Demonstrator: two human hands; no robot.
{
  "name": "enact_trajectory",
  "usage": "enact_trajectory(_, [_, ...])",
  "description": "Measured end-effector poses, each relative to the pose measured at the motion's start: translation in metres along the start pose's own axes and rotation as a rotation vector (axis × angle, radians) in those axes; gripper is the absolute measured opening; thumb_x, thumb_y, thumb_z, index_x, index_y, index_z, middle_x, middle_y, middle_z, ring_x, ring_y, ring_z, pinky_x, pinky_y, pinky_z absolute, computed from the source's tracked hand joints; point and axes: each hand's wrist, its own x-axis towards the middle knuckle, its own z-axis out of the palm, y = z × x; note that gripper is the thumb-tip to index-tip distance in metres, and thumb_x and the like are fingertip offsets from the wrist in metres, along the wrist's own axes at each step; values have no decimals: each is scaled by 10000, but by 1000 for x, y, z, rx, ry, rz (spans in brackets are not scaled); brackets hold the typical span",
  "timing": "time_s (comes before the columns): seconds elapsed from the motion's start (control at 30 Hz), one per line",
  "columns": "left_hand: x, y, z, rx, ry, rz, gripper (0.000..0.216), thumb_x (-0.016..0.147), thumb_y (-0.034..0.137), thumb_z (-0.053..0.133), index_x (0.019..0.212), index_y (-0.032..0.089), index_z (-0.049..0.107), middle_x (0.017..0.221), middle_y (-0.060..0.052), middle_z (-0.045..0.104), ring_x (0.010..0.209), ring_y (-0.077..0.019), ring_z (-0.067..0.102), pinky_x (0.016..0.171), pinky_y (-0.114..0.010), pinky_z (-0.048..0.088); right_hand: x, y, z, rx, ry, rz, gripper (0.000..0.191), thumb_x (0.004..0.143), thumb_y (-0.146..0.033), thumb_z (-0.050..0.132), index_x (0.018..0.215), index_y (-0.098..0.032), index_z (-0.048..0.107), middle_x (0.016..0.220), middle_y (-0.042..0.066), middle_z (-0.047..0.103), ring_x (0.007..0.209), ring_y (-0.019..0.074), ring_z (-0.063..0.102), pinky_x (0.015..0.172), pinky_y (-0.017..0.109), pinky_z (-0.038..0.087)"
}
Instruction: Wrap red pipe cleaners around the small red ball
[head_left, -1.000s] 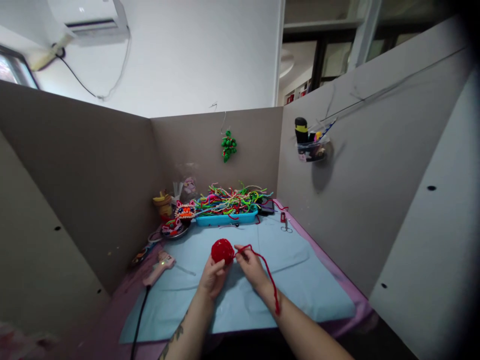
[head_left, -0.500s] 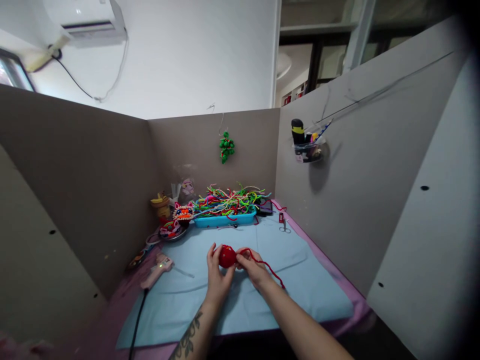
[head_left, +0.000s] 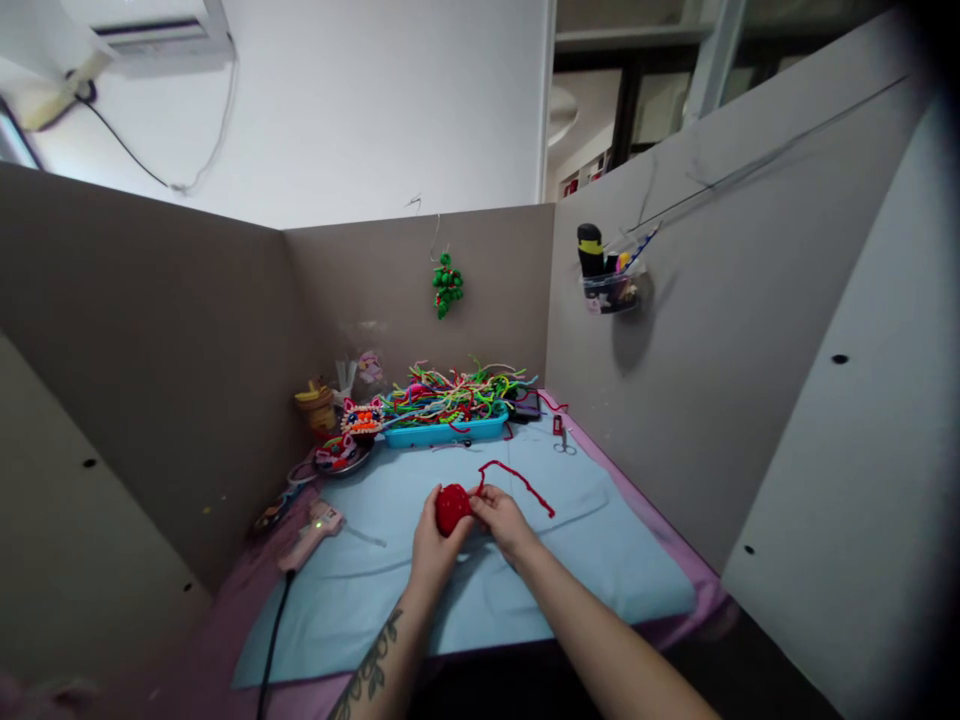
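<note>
Above the blue cloth (head_left: pixel 390 610), my left hand (head_left: pixel 431 548) is wrapped around a round red ball (head_left: pixel 454 510) with small pale specks on it. My right hand (head_left: pixel 506 525) pinches a red pipe cleaner (head_left: pixel 523 479) close against the ball's right side. The free length of this fuzzy strand rises from the fingertips, bends, and slopes down to the right. Fingers hide the spot where strand and ball meet, so whether they are joined I cannot tell.
A blue tray (head_left: pixel 450 432) heaped with colourful pipe cleaners stands at the back. Left lie a pink glue gun (head_left: pixel 311 537) with a black cord and a bowl (head_left: pixel 352 462) of fuzzy pieces. Scissors (head_left: pixel 565 446) lie back right. Grey panels enclose the table.
The strand's free end has swung up and away from my right wrist and now shows a sharp bend. My left fingers have closed further around the ball. The view has shifted slightly.
</note>
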Motion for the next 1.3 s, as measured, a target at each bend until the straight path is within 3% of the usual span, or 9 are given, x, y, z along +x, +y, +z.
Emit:
enact_trajectory(0.13, [2, -3, -1, -37, 0, -52, 624, 697, 295, 678, 1277, 154, 497, 1272, -155, 584, 1149, -285, 557, 1001, -425, 397, -3, -3, 2, 20, -45, 12, 405, 617, -507, 777, 809, -184, 624, 592, -39, 575, 468, 78, 400, 476, 226, 257])
enact_trajectory(0.33, [2, -2, -1, -11, -37, 44, 667, 677, 231, 669, 1316, 177, 489, 1282, -129, 567, 1221, -282, 492, 1049, -423, 343, -3, -5, 3, 82, 16, -23, 353, 630, -472, 764, 748, -191, 586, 576, -60, 518, 475, 77, 378, 478, 225, 262])
enact_trajectory(0.57, [0, -2, 1, 9, -108, 48, 723, 671, 219, 669, 1361, 196, 454, 1215, -128, 573, 1160, -294, 525, 1027, -458, 363, -3, -4, 0, 192, 5, 3, 331, 605, -378, 787, 642, -196, 512, 540, -72, 481, 483, 77, 390, 500, 220, 282])
enact_trajectory(0.7, [-1, -4, 2, -182, -99, 25, 780, 631, 222, 733, 1354, 220, 440, 1292, -128, 522, 1196, -295, 505, 1052, -463, 347, -3, -6, 1, 218, 32, 5, 321, 595, -365, 792, 648, -196, 524, 545, -69, 514, 491, 83, 417, 512, 218, 303])
enact_trajectory(0.83, [-1, -5, 0, -502, -95, -124, 839, 668, 307, 749, 1395, 297, 330, 1341, -125, 474, 1124, -270, 576, 953, -444, 455, -3, -8, 2, 244, 44, 14, 331, 585, -385, 797, 672, -200, 537, 598, -53, 570, 543, 105, 489, 567, 233, 366])
enact_trajectory(0.97, [-1, -1, -4, -697, -129, -218, 953, 592, 294, 818, 1401, 287, 315, 1306, -134, 523, 1124, -288, 586, 933, -426, 471, -2, -6, 2, 206, 46, 35, 342, 595, -410, 780, 646, -202, 514, 570, -56, 552, 527, 110, 490, 559, 240, 374])
enact_trajectory(1.13, [-2, 7, -7, -817, -186, -319, 1069, 534, 179, 842, 1426, 280, 262, 1249, -129, 588, 1123, -293, 592, 1002, -458, 414, -2, -4, 4, 112, 44, 79, 349, 611, -434, 740, 612, -203, 479, 515, -61, 536, 461, 97, 451, 493, 234, 355])
enact_trajectory(1.3, [-2, 3, -7, -814, -162, -342, 1048, 537, 244, 858, 1415, 282, 287, 1255, -133, 587, 1133, -303, 587, 1010, -497, 401, -3, -4, 5, 98, 43, 108, 316, 627, -400, 704, 612, -210, 451, 488, -69, 525, 438, 95, 438, 468, 229, 336])
